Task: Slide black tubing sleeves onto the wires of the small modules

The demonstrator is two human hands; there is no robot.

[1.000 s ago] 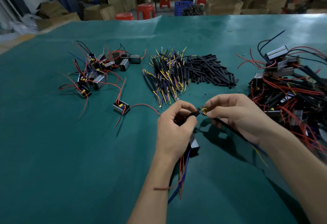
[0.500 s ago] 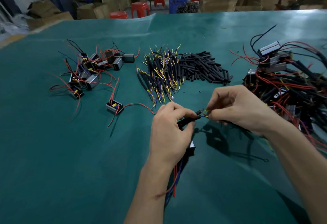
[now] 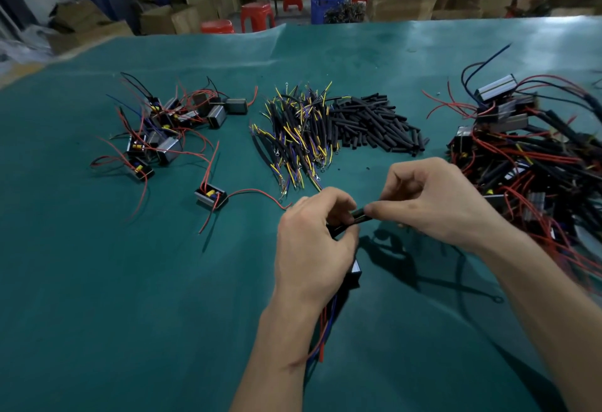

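Centre of frame: left hand (image 3: 312,242) and right hand (image 3: 433,203) meet fingertip to fingertip over the green table (image 3: 97,314).
Left hand: fingers curled round a black sleeve (image 3: 356,216); a small module (image 3: 355,273) shows below the palm, its red and blue wires trailing toward the lower edge.
Right hand: pinches the sleeve's other end.
Progress, judged: this sleeve is partly on.
Done: tangled sleeved modules (image 3: 527,164), right edge.
Left: bare modules (image 3: 169,131), upper left; one lone module (image 3: 211,197) nearer.
Stock: loose sleeves (image 3: 374,125), upper centre, beside short leads (image 3: 296,138).
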